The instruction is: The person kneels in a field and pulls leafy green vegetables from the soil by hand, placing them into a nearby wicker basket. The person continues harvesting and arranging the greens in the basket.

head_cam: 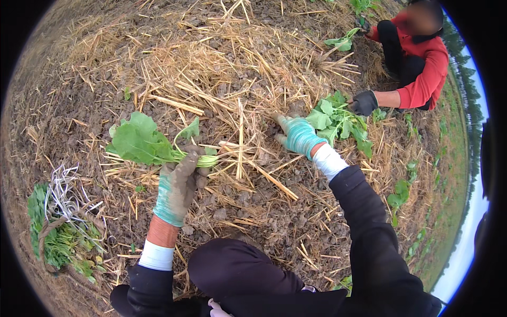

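Closed around the pale stems of a bunch of leafy green seedlings (138,140) is my left hand (178,180), in a muddy turquoise-and-white glove. The leaves point left and the stem ends point right. My right hand (297,134), gloved the same way, reaches down to the soil among straw (237,130), its fingers apart; its fingertips are partly hidden against the ground. Just right of it lies a cluster of leafy seedlings (336,121), touched at its far side by a co-worker's black-gloved hand (363,104).
A co-worker (422,67) in a red top crouches at the upper right, holding another seedling (342,41). At the lower left, more greens (59,245) lie with white plastic strands (67,194) and a rope-like handle (45,233). Rows of small plants (399,194) run along the right.
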Motion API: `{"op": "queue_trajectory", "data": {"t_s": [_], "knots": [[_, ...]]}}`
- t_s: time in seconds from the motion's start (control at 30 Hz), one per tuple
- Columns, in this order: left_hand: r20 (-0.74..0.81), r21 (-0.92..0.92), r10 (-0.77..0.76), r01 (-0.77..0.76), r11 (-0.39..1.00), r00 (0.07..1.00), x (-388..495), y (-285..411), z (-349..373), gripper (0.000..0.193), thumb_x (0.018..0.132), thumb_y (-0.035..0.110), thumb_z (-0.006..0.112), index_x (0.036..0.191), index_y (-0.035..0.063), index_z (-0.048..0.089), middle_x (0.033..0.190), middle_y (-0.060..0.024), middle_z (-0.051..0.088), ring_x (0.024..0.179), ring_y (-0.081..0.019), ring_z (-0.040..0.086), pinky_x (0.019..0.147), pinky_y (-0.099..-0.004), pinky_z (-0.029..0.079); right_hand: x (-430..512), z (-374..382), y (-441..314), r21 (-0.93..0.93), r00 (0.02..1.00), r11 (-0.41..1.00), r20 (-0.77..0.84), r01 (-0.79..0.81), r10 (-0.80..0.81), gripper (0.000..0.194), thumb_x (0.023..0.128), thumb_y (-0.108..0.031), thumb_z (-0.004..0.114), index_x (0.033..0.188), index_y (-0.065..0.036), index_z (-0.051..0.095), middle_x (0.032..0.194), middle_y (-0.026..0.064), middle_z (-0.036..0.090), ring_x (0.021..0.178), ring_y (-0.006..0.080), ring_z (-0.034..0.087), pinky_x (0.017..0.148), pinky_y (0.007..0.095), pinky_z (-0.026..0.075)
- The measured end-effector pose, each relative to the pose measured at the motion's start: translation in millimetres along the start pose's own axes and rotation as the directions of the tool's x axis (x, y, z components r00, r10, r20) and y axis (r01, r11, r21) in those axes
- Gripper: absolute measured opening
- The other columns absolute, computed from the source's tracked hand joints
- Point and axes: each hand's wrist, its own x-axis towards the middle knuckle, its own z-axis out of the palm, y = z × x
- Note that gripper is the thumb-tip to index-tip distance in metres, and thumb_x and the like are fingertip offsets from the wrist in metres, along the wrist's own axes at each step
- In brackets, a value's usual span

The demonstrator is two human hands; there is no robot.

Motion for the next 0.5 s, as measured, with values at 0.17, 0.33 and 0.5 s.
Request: {"op": "queue_trajectory", "data": {"t_s": [0.17,0.33,0.5], "knots": [[-0.037,0.046,-0.070,0.072,0.996,0.997,23.7,-9.0,23.3,0.014,0.091,0.015,0.061,0.099,0.0041,0.062,0.082,-0.0039,0.064,0.061,-0.0094,0.059,0.046,-0.0206,0.045,1.0,49.6,-22.2,-0.091,0.996,0.993,-0.053,-0.074,0.069,0.060,0.085,-0.029,0.059,0.134,0.001,0.040,0.122,0.0193,0.056,0.119,0.0395,0.048,0.099,0.0477,0.042],[-0.069,0.150,-0.088,0.097,0.984,0.994,33.3,1.9,22.7,0.022,0.089,0.017,0.063,0.106,0.0022,0.060,0.087,-0.0055,0.065,0.064,-0.0107,0.058,0.048,-0.0226,0.044,-51.7,13.4,13.7,0.065,0.882,0.997,0.471,-0.036,0.001,0.055,0.089,-0.036,0.053,0.132,-0.002,0.045,0.113,0.0208,0.061,0.108,0.0368,0.058,0.091,0.0478,0.047],[-0.116,0.191,-0.109,0.129,0.973,0.987,58.7,-10.7,50.7,0.021,0.090,0.015,0.062,0.107,0.0029,0.061,0.086,-0.0041,0.065,0.066,-0.0100,0.058,0.050,-0.0224,0.045,6.0,-28.8,14.0,0.241,0.983,0.968,0.182,-0.067,0.023,0.066,0.079,-0.038,0.067,0.131,-0.004,0.046,0.122,0.0195,0.057,0.111,0.0361,0.057,0.094,0.0446,0.046]]}}
